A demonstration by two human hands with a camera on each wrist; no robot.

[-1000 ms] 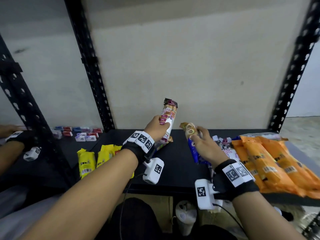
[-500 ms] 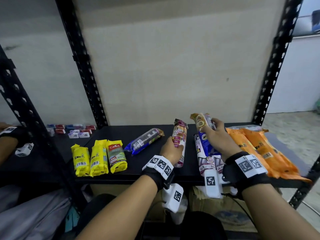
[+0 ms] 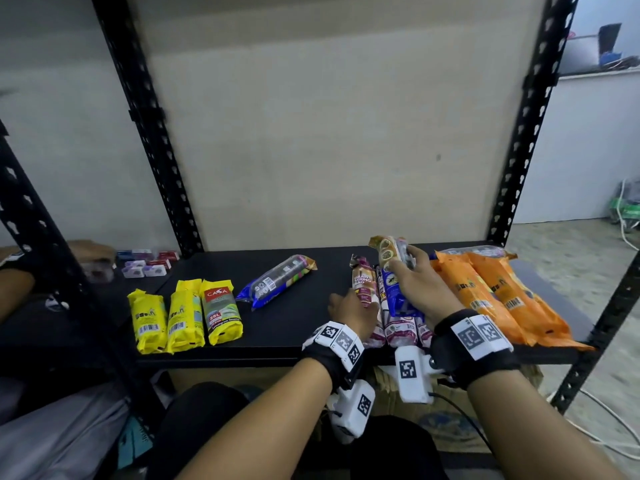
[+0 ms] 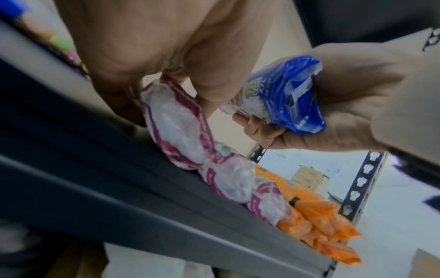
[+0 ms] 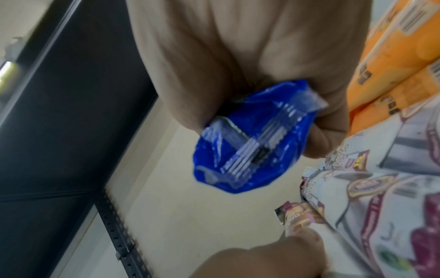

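My left hand grips a maroon and white drawstring-bag roll that lies on the black shelf, beside other maroon rolls. In the left wrist view my fingers curl round that roll's near end. Just to the right, my right hand holds a blue roll pack with a brownish top, tilted above the maroon rolls. The right wrist view shows the blue pack's crimped end inside my curled fingers.
Long orange packs fill the shelf's right end. Another blue pack lies mid-shelf, and three yellow packs stand at the left front. Small boxes sit on the neighbouring shelf, where another person's arm shows. Black uprights frame the bay.
My left hand has brought the maroon roll down from mid-air onto the shelf beside the other maroon rolls. The right hand keeps the blue pack and stays close by.
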